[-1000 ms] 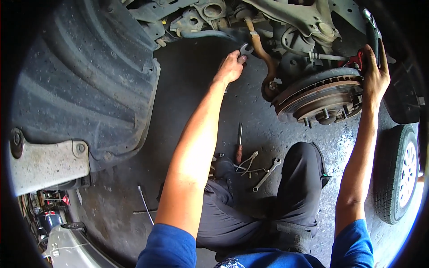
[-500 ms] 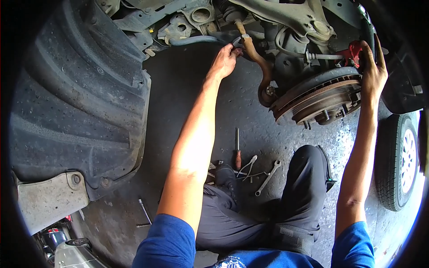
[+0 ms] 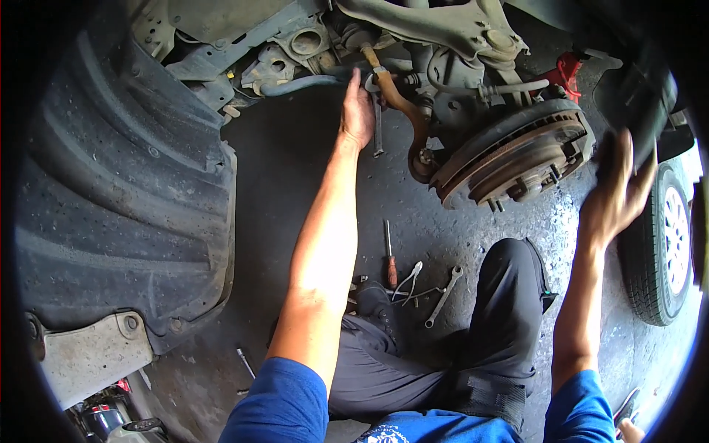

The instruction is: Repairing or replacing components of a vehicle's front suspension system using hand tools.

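Observation:
At the rust-brown tie rod end [image 3: 399, 103], a wrench [image 3: 378, 133] sits with its shank hanging down. My left hand [image 3: 357, 118] is beside it, thumb stretched upward and apart. Its other fingers are partly hidden behind the wrench. On the right, my right hand [image 3: 617, 184] is raised outside the brake disc, around a dark, long tool [image 3: 650, 118] smeared by motion; its exact kind is unclear. The rusty brake disc [image 3: 509, 159] with bare wheel studs stands between my hands.
A screwdriver [image 3: 391, 262], pliers [image 3: 412, 277] and a combination wrench [image 3: 444, 297] lie on the floor by my legs. A black wheel-well liner [image 3: 140, 177] fills the left. The control arm [image 3: 436, 29] spans above; a wheel [image 3: 668, 244] stands right.
My left hand has loosened from the wrench, which now hangs down. My right hand has dropped and moved outward from the red bracket, and the dark tool has swung right. The view has shifted slightly.

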Demonstrator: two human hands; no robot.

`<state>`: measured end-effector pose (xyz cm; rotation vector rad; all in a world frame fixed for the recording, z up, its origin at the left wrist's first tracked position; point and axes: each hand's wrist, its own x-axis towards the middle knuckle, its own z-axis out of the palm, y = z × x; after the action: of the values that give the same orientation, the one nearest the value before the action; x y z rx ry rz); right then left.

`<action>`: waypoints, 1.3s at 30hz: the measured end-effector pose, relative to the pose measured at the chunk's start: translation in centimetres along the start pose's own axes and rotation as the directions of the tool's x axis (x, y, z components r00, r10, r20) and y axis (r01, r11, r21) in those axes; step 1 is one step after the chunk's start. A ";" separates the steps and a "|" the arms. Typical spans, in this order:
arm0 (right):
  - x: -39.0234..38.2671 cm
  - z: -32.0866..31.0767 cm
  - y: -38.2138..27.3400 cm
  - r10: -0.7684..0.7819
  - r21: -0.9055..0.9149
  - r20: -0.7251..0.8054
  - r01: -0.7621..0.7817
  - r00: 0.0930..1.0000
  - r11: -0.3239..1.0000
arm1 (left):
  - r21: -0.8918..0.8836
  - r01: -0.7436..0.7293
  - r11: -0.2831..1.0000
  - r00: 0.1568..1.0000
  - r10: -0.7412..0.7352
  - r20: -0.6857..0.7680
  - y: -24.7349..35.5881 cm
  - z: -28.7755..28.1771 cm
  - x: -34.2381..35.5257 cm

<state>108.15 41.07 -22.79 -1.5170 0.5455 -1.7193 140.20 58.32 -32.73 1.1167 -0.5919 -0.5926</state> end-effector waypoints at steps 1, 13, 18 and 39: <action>-1.7 -1.3 -1.4 0.146 0.007 0.027 -0.146 0.989 0.989 | 0.030 0.011 1.000 1.000 -0.011 0.002 0.3 -0.1 0.0; -16.1 -5.1 0.5 0.321 -0.320 0.947 -0.144 -0.015 0.936 | 0.188 0.001 0.982 0.966 0.048 -0.253 -0.1 1.7 0.9; -23.5 3.6 8.8 0.524 -0.524 0.847 0.025 -0.089 0.851 | 0.210 -0.017 0.978 0.948 0.082 -0.308 0.4 2.2 0.8; -32.3 11.9 19.7 0.644 -0.651 0.733 -0.049 0.217 0.757 | 0.232 -0.030 0.972 0.946 0.103 -0.308 -1.2 2.4 1.6</action>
<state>124.81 55.79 -55.60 -2.2059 0.6260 -0.0171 139.52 55.29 -32.82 1.3673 -0.4200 -0.2798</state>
